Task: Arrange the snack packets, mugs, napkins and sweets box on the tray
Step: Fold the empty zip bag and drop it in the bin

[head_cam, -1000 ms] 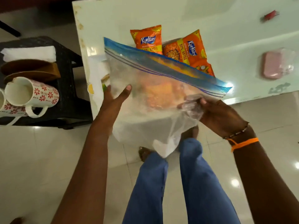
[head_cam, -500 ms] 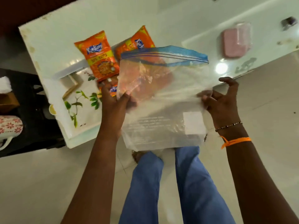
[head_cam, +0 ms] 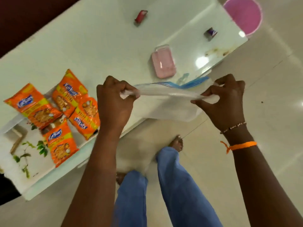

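Both hands hold an empty clear zip bag [head_cam: 165, 102] stretched flat between them over the table's front edge. My left hand [head_cam: 114, 102] pinches its left corner, my right hand [head_cam: 224, 99] its right corner. Several orange snack packets [head_cam: 64, 110] lie in a loose cluster on the white tray [head_cam: 19, 161] with a leaf print at the left. The pink sweets box [head_cam: 164, 63] with a clear lid sits on the table beyond the bag. No mugs or napkins are in view.
The white glass table [head_cam: 98, 46] runs diagonally. A small red wrapper [head_cam: 141, 16] and a purple wrapper [head_cam: 210, 32] lie at its far side. A pink round stool [head_cam: 242, 15] stands past the far corner. My legs and feet are below on the tiled floor.
The snack packets that were inside the bag now lie on the tray. The bag is empty, and both hands have pulled it flat and taut. The view has swung right, away from the mugs.
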